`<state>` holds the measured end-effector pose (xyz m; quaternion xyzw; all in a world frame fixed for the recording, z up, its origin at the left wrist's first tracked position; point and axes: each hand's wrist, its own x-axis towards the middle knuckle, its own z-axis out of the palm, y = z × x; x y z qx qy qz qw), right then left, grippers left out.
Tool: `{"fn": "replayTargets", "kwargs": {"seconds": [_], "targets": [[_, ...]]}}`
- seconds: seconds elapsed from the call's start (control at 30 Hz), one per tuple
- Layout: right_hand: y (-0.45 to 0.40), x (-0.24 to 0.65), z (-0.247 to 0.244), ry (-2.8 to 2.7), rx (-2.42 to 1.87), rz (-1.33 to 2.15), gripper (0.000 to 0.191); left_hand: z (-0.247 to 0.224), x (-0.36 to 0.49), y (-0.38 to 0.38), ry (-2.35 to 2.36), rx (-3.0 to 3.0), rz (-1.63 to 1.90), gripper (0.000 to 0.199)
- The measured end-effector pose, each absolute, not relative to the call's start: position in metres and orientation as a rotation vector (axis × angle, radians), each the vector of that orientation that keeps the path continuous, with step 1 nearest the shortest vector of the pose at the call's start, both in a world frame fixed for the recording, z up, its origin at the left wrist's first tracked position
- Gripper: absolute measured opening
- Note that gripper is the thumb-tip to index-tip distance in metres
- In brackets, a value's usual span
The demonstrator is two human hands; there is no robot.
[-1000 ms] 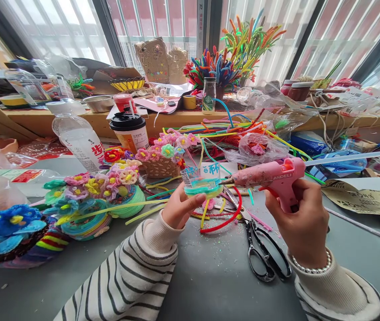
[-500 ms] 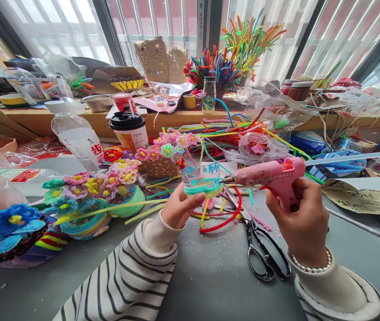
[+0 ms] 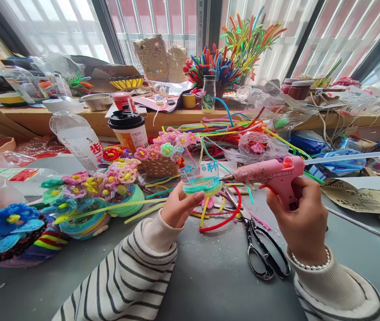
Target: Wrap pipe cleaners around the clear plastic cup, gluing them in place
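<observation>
My left hand (image 3: 179, 203) is closed around a small clear plastic cup (image 3: 206, 170) with blue print. Turquoise and pale yellow pipe cleaners (image 3: 203, 186) are wrapped about its lower part. A pink hot glue gun (image 3: 270, 171) is gripped in my right hand (image 3: 302, 218), with a glue stick (image 3: 344, 158) poking out of its back. The nozzle points left and sits close beside the cup's side; whether it touches, I cannot tell. Below lie black-handled scissors (image 3: 263, 249) and a red pipe cleaner (image 3: 225, 223).
Flower-topped pipe-cleaner pots (image 3: 89, 214) stand to the left, near a plastic bottle (image 3: 79, 138) and a lidded paper cup (image 3: 128, 129). A woven basket of flowers (image 3: 159, 165) is behind the cup. Loose pipe cleaners (image 3: 206, 127) pile toward the sill; brown paper (image 3: 364, 196) lies right.
Both hands are almost still. The glue gun has shifted very slightly left, and the cup stays in my left hand at nearly the same spot.
</observation>
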<state>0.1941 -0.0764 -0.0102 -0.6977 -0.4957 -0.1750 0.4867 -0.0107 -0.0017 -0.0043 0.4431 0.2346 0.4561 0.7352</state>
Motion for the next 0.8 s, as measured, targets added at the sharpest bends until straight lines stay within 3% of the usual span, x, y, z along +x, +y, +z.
{"fn": "replayTargets", "kwargs": {"seconds": [0.37, 0.8], "targets": [[-0.0755, 0.1940, -0.0120, -1.204, -1.701, -0.407, 0.039, -0.0042, -0.0103, -0.0029, 0.527, 0.969, 1.014, 0.057], [-0.0743, 0.1965, -0.0143, -1.206, -1.694, -0.398, 0.039, -0.0049, -0.0098, -0.0013, 0.546, 0.947, 1.041, 0.067]]}}
